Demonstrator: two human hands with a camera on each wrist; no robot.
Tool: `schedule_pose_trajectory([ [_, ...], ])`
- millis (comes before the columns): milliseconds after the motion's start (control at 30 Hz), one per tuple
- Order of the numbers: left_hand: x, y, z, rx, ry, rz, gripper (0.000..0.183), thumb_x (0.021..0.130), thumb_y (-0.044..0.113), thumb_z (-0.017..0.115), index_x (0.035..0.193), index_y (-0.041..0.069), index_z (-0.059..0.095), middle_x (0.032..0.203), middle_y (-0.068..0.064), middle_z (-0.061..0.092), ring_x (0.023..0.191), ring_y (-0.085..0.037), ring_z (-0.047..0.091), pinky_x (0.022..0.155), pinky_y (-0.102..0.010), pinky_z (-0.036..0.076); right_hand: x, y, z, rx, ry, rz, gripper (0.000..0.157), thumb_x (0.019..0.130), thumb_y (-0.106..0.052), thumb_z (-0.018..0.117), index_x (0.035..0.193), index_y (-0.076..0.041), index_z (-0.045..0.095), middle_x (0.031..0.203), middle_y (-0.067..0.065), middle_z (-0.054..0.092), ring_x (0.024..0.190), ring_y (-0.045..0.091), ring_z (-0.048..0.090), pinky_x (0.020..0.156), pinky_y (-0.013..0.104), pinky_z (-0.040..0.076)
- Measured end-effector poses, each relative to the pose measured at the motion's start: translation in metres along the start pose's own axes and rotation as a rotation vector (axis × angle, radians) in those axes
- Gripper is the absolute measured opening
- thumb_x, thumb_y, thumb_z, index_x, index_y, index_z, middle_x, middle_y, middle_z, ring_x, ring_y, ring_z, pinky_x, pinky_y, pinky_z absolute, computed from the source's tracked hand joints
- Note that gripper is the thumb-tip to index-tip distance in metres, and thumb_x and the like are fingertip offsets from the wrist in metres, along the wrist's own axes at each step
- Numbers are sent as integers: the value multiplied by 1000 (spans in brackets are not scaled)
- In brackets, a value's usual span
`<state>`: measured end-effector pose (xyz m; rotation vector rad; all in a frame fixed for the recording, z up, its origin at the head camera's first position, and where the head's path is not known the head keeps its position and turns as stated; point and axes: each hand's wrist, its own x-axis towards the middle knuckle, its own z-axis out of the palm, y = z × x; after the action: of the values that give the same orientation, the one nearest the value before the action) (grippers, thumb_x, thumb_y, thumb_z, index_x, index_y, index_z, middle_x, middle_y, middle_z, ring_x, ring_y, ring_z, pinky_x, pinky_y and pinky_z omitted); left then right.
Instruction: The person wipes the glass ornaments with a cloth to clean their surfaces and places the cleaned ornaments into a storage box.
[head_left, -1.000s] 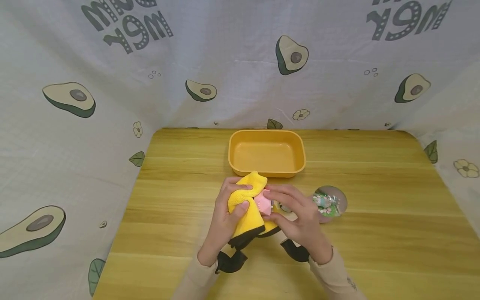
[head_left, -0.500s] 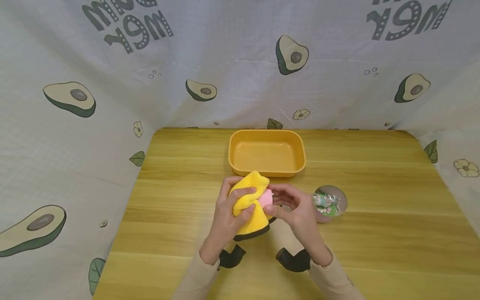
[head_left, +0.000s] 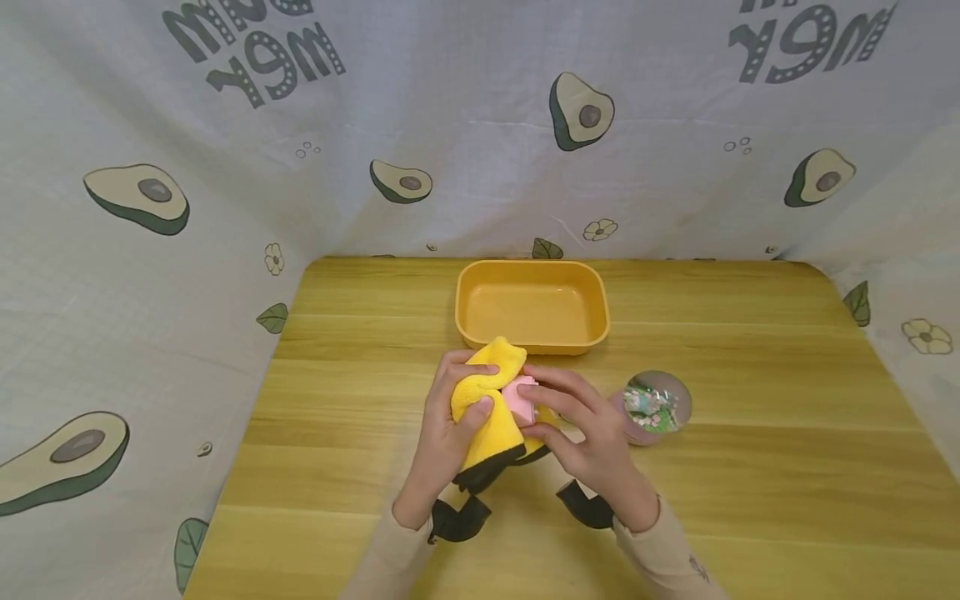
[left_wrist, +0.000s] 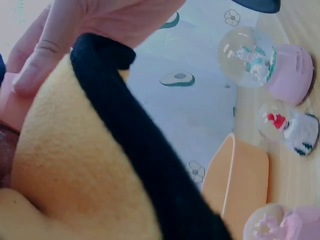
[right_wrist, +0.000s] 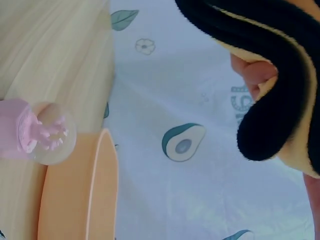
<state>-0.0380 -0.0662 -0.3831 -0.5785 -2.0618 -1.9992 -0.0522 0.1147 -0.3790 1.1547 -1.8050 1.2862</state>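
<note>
In the head view my left hand (head_left: 444,425) grips a yellow cloth (head_left: 491,433) with black edging, bunched round a pink block-shaped piece (head_left: 517,400). Fingers and thumb of my right hand (head_left: 592,429) pinch the exposed end of that piece; its other end is hidden in the cloth. Both hands are raised over the table. The left wrist view has the cloth (left_wrist: 90,150) large in front, a finger pressing the pink surface (left_wrist: 12,102). Black edging of the cloth (right_wrist: 280,95) fills the upper right of the right wrist view.
A yellow-orange tub (head_left: 532,343) stands behind the hands. To the right is a large snow globe (head_left: 656,404) on a purple base. The left wrist view also shows a small snow globe with a red figure (left_wrist: 287,127) and a pink-based globe (left_wrist: 300,225).
The pink piece has turned within the cloth, and my right fingers have shifted from behind it to over its exposed end. The cloth has moved slightly left, its lower edge folding open.
</note>
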Motion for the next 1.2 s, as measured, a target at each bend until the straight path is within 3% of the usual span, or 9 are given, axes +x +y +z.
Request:
schedule_pose_trajectory([
  [200, -1, 1, 0, 39, -3, 28, 28, 90, 25, 53, 112, 9, 58, 121, -10, 46, 105, -28, 48, 76, -33, 48, 3, 0, 3, 10, 67, -55, 36, 86, -21, 70, 103, 10, 66, 103, 28, 62, 100, 26, 63, 87, 25, 48],
  [367, -1, -1, 1, 79, 5, 89, 29, 92, 32, 53, 112, 11, 58, 119, -12, 45, 102, -29, 50, 74, -33, 48, -3, 2, 5, 3, 93, 3, 41, 85, -24, 70, 102, 13, 64, 102, 26, 64, 98, 24, 64, 87, 25, 48],
  [467, -1, -5, 2, 124, 3, 155, 30, 93, 35, 52, 112, 12, 58, 118, -13, 44, 102, -29, 50, 74, -33, 50, -7, 0, 6, 33, 101, 122, 48, 86, -29, 70, 106, 14, 63, 103, 21, 66, 95, 20, 64, 85, 24, 49],
  [633, 0, -9, 2, 182, -16, 272, 30, 95, 36, 52, 111, 12, 59, 117, -15, 43, 103, -30, 49, 75, -34, 51, -9, -9, 4, 113, 91, 404, 54, 87, -36, 66, 113, 11, 61, 104, 12, 67, 87, 12, 64, 77, 22, 51],
  [733, 0, -10, 2, 175, -2, 280, 30, 95, 35, 52, 111, 11, 58, 116, -16, 44, 102, -31, 50, 74, -34, 51, -7, -12, 2, 110, 61, 476, 54, 88, -38, 65, 114, 8, 61, 104, 10, 67, 83, 12, 64, 73, 22, 52],
  [833, -1, -8, 4, 142, 35, 218, 30, 94, 35, 52, 110, 10, 58, 116, -15, 45, 100, -29, 51, 72, -33, 51, -4, -11, 2, 45, 21, 415, 53, 90, -39, 63, 117, 6, 61, 107, 14, 66, 85, 15, 63, 75, 21, 51],
  [1033, -1, -2, 4, -4, 51, 51, 32, 95, 32, 52, 115, 8, 56, 118, -13, 49, 99, -26, 51, 74, -29, 48, 1, -4, 3, -16, -24, 114, 43, 93, -29, 63, 118, 6, 60, 120, 26, 54, 110, 29, 55, 92, 26, 45],
  [1200, -2, 0, 4, -92, 31, -4, 31, 96, 26, 51, 120, 6, 54, 117, -10, 49, 97, -25, 51, 75, -28, 48, 0, 0, 5, -12, 8, -19, 30, 91, -20, 66, 110, 3, 66, 111, 26, 59, 104, 29, 58, 90, 25, 46],
])
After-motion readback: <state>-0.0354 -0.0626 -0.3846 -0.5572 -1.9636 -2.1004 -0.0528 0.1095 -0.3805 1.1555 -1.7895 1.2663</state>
